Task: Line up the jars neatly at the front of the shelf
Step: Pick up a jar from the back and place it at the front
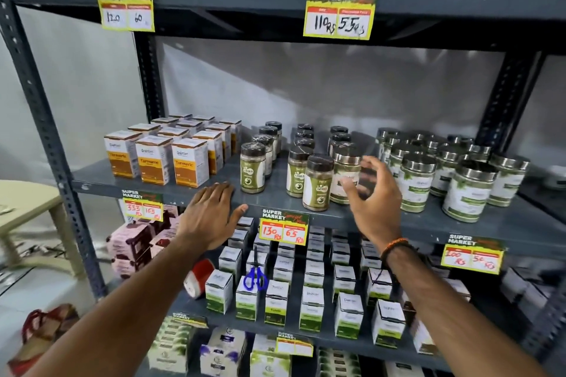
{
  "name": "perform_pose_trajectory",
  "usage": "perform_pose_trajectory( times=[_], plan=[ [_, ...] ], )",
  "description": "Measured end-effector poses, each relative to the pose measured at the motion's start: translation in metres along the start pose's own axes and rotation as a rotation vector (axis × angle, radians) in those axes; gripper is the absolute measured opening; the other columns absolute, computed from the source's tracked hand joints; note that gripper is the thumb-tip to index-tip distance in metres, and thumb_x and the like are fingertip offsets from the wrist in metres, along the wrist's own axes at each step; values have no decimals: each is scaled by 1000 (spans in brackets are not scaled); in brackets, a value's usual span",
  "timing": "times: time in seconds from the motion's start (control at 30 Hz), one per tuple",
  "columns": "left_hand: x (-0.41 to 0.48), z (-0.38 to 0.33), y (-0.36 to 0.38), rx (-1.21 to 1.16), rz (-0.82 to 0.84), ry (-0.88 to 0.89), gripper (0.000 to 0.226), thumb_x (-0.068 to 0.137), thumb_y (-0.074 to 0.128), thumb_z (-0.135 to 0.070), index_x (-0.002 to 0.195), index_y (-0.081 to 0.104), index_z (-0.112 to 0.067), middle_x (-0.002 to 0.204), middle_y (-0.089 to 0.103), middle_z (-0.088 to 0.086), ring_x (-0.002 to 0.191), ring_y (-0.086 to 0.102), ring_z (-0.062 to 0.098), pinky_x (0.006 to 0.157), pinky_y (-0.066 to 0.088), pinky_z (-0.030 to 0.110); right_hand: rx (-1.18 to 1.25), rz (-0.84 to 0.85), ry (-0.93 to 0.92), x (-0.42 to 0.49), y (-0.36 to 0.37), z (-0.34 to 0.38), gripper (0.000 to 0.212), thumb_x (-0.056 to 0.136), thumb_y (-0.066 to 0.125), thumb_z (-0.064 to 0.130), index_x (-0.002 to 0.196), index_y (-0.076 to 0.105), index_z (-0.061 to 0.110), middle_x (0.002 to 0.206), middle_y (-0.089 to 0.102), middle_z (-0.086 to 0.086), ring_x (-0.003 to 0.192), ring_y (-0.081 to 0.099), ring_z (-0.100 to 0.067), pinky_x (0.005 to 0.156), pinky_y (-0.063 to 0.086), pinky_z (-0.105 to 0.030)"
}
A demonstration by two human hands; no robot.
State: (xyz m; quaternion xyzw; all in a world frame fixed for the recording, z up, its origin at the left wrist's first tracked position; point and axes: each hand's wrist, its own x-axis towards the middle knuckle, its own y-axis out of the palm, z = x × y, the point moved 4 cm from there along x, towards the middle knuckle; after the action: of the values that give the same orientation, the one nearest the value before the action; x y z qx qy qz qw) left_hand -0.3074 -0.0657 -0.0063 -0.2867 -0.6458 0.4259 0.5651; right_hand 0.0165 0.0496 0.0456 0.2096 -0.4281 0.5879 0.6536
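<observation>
Right hand (372, 193), fingers spread, nears a steel-lidded jar (346, 177); left hand (211, 211) rests flat, empty, on the shelf (306, 210). Jars look light, rigid, slippery; best gripped around the body.

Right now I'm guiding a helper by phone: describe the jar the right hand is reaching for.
On the middle shelf, between the dark-lidded spice jars and the steel-lidded jars, the right hand hovers open. The jar just beyond its fingers has a steel lid, the only such jar standing among the dark-lidded ones.
</observation>
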Motion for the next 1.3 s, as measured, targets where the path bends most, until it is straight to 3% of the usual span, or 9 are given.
perform_pose_trajectory(
  times=[0.13, 0.2, 0.33, 0.4, 0.67, 0.77, 0.93, 1.1, 1.3],
  plan=[
    [-1, 0, 1, 8, -25, 4, 78, 103, 19, -67, 145, 48, -8, 147, 56, 16, 138, 49, 31, 118, 35, 48, -162, 155, 150, 18, 5, -24, 88, 86, 84, 39, 156, 35, 19, 157, 45, -5, 140, 45, -24, 112, 33, -33],
    [-2, 0, 1, 11, -29, 5, 77, 103, 21, -66, 145, 48, -8, 148, 56, 15, 138, 49, 31, 118, 35, 47, -169, 271, 231, 21, 13, -31, 101, 84, 86, 40, 161, 27, 16, 158, 47, -6, 141, 47, -24, 115, 35, -35],
    [-1, -1, 1, 6, -42, 0, 77, 103, 21, -66, 145, 48, -8, 148, 56, 15, 139, 48, 30, 119, 34, 47, -191, 367, 261, 24, 22, -40, 82, 84, 86, 36, 149, 42, 10, 130, 70, -2, 112, 67, -15, 84, 44, -16],
    [-2, -1, 2, 5, -47, -3, 78, 103, 20, -66, 146, 48, -8, 149, 55, 15, 140, 47, 30, 119, 33, 47, -199, 374, 271, 25, 23, -41, 71, 85, 86, 36, 139, 48, 10, 123, 73, -3, 100, 67, -12, 79, 45, -16],
    [-8, -8, -15, -3, -28, -14, 83, 101, 12, -68, 153, 39, -8, 157, 46, 15, 148, 36, 29, 126, 20, 46, -162, 262, 254, 23, -11, -23, 81, 81, 86, 44, 143, 50, 6, 126, 73, -6, 105, 71, -18, 92, 59, -36],
    [-13, -32, -42, -19, -81, 19, 83, 102, 10, -66, 156, 32, -7, 162, 40, 16, 153, 27, 29, 128, 14, 47, -130, 221, 227, 27, -41, -6, 81, 78, 88, 46, 142, 54, 9, 124, 73, 0, 102, 71, -14, 89, 59, -30],
    [-3, -109, -117, -115, -272, 117, 73, 107, 21, -58, 156, 34, -6, 160, 40, 19, 152, 30, 32, 128, 15, 49, -113, 135, 190, 35, -106, 19, 78, 72, 90, 54, 134, 62, 16, 107, 71, 14, 87, 65, 11, 68, 42, 3],
    [11, -208, -159, -214, -346, 249, 65, 105, 32, -48, 151, 41, -3, 154, 47, 19, 147, 37, 36, 125, 24, 50, -71, 33, 245, 45, -189, 18, 60, 64, 89, 62, 111, 63, 35, 96, 74, 22, 83, 70, 10, 74, 57, -15],
    [22, -295, -133, -219, -228, 360, 77, 103, 17, -58, 153, 37, -4, 157, 44, 19, 147, 36, 35, 126, 23, 48, -175, -46, 277, 45, -283, -14, 61, 69, 91, 53, 116, 58, 33, 91, 64, 30, 80, 65, 16, 66, 48, -3]
  ],
)
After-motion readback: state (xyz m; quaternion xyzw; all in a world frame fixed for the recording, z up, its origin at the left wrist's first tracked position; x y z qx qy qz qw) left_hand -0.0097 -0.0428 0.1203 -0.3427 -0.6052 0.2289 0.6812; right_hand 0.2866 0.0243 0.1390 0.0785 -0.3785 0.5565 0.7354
